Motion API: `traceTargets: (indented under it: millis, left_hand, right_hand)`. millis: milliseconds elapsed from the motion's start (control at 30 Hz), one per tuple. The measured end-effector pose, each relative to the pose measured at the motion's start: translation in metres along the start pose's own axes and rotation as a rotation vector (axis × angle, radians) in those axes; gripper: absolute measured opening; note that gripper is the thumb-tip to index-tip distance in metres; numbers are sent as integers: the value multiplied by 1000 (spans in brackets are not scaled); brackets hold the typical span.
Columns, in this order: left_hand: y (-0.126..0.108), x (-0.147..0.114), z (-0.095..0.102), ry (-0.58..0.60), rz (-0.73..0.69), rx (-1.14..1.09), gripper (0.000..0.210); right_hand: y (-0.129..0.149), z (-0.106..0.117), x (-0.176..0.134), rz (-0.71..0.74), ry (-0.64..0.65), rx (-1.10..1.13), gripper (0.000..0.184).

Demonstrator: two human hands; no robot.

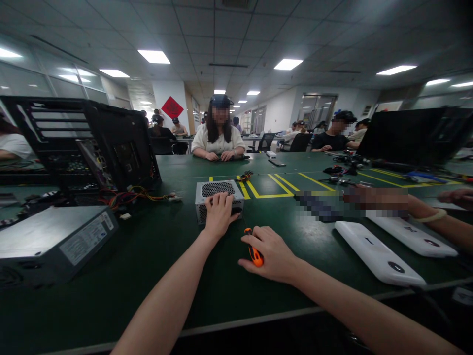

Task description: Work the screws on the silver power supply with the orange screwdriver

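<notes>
A grey metal computer power supply (201, 190) with a perforated top sits on the green table. My left hand (219, 214) grips it from the near side, fingers over its top and thumb at its right face. In my right hand (275, 254) is a screwdriver (255, 255) with an orange and black handle. My fingers curl over the handle while the thumb stands a little away from it. The thin shaft points toward the right near corner of the power supply; whether its tip touches cannot be made out.
On the left stand an open black computer case (136, 148) and a larger power supply (55, 231), with loose coloured cables (148, 193). Two white devices (377, 251) lie at the right, where another person's hand (421, 207) works. A person (218, 135) sits opposite.
</notes>
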State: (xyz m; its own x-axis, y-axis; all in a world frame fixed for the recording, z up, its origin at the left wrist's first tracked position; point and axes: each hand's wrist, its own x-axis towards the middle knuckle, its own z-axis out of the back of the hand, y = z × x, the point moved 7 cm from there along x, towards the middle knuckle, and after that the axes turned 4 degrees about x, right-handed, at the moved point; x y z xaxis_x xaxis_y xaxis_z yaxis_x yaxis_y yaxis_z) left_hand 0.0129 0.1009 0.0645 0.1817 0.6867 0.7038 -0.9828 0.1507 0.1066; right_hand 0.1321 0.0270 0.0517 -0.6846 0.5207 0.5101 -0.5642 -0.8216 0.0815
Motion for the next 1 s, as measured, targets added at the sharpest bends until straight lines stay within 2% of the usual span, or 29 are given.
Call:
traceTargets:
  millis: [133,267,533,667,733,800,867,1000]
  left_hand:
    - [0,0,1,2,-4,-13,47]
    - [0,0,1,-3,-6,-25,48]
    - [0,0,1,-16,-1,-23,47]
    - [0,-1,0,-12,3,-21,48]
    - [0,-1,0,-1,4,-22,47]
    - [0,0,0,9,4,-21,46]
    - [0,0,0,13,5,-21,46]
    - [0,1,0,7,6,-18,46]
  right_hand:
    - [-4,4,-1,-74,-68,33,27]
    - [-2,2,-4,-49,-46,12,19]
    - [2,6,-4,-85,-32,82,35]
    - [-10,12,-8,-244,-130,75,28]
    - [-15,16,-9,-269,-188,48,20]
    - [-17,21,-8,-235,-223,0,13]
    - [-18,24,-6,-184,-230,-46,15]
    - [-13,23,1,-50,-118,-112,14]
